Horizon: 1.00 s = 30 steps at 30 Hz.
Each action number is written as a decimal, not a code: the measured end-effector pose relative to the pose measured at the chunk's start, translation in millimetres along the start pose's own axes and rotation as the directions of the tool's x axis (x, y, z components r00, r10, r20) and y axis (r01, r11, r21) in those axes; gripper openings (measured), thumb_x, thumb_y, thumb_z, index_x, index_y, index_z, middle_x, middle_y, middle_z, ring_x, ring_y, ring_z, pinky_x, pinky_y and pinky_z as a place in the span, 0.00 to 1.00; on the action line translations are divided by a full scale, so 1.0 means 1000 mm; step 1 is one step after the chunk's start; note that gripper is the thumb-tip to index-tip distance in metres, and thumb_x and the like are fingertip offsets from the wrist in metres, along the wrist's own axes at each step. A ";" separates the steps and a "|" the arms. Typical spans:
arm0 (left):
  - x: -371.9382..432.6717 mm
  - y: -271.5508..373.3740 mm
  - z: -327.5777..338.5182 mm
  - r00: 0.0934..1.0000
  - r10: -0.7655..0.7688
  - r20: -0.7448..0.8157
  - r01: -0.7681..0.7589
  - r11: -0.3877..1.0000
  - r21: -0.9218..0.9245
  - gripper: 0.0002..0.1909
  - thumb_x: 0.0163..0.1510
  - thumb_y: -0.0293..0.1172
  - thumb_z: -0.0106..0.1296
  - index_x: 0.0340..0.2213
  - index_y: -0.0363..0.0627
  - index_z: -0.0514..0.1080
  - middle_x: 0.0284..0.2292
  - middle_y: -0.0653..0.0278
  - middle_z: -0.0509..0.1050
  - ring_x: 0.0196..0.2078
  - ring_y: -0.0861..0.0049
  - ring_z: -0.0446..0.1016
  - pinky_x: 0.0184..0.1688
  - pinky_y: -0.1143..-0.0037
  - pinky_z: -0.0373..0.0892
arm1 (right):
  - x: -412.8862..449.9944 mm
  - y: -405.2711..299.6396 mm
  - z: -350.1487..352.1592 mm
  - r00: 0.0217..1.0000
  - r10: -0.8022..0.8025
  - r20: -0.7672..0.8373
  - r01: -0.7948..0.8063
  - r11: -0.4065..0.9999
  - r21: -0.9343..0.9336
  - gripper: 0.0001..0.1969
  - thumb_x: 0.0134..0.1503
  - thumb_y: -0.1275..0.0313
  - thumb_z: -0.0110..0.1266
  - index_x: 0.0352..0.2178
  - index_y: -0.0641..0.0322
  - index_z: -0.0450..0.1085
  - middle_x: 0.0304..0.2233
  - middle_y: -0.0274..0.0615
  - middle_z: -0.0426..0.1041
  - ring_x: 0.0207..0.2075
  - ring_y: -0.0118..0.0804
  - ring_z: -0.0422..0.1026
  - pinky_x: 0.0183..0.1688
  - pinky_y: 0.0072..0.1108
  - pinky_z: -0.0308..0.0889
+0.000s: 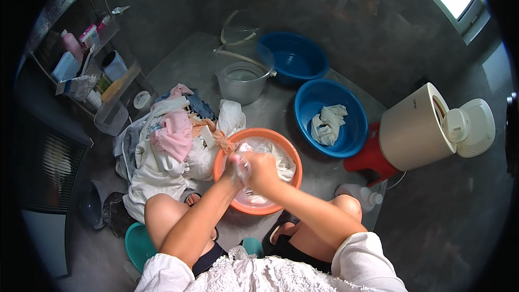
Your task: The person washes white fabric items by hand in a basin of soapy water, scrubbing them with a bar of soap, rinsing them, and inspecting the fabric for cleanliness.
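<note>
An orange plastic basin (299, 170) of sudsy water stands on the floor between my feet. A wet white garment (286, 166) lies in it, partly under water. Over the basin, my left hand (235, 172) and my right hand (262, 172) are pressed together, somewhat blurred. Between them is a soapy, bunched piece of white cloth (242, 166), gripped by both. Touching the basin's left side is a heap of laundry (162, 162) in white, pink, grey and blue. A pale rectangular block (208, 136) rests on the heap near the rim.
Behind the basin stand a clear bucket (241, 89), a blue basin (298, 71) and another blue basin (352, 142) holding white cloth (330, 123). To the right are a beige drum appliance (413, 129) on a red base and a bottle (361, 196). A shelf rack (121, 89) is at left.
</note>
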<state>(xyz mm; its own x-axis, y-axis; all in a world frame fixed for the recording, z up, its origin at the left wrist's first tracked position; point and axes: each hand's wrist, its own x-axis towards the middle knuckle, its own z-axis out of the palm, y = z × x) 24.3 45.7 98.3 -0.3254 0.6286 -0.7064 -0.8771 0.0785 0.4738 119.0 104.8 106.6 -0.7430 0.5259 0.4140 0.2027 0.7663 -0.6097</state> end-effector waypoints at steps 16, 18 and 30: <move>0.015 0.022 -0.036 0.881 0.181 0.437 -0.124 0.980 -0.154 0.25 0.85 0.49 0.55 0.64 0.40 0.80 0.56 0.63 0.88 0.57 0.71 0.88 0.63 0.65 0.83 | 0.017 0.046 -0.036 0.860 0.476 0.185 -0.474 0.609 0.636 0.28 0.83 0.48 0.60 0.32 0.59 0.75 0.27 0.22 0.67 0.31 0.21 0.62 0.34 0.26 0.61; 0.006 0.020 -0.052 0.890 0.150 0.431 -0.153 0.988 -0.028 0.24 0.83 0.48 0.58 0.64 0.39 0.80 0.57 0.62 0.88 0.57 0.73 0.88 0.63 0.66 0.83 | 0.038 0.052 -0.035 0.716 0.643 0.272 -0.637 0.442 0.632 0.27 0.84 0.47 0.59 0.31 0.54 0.72 0.29 0.17 0.66 0.31 0.17 0.60 0.33 0.23 0.57; 0.000 0.028 -0.046 0.755 0.199 0.624 -0.337 0.935 0.109 0.14 0.76 0.28 0.67 0.57 0.33 0.83 0.50 0.63 0.89 0.50 0.82 0.87 0.57 0.77 0.81 | 0.010 0.058 -0.055 0.825 0.463 0.324 -0.559 0.585 0.588 0.23 0.84 0.54 0.60 0.39 0.64 0.80 0.29 0.19 0.70 0.32 0.17 0.62 0.34 0.22 0.61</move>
<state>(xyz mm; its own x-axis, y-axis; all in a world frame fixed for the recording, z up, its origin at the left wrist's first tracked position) -16.6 12.7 87.2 -0.1999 0.9735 -0.1108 -0.6718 -0.0539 0.7387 158.0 174.5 112.4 -0.7260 0.6688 -0.1601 0.1593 -0.0630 -0.9852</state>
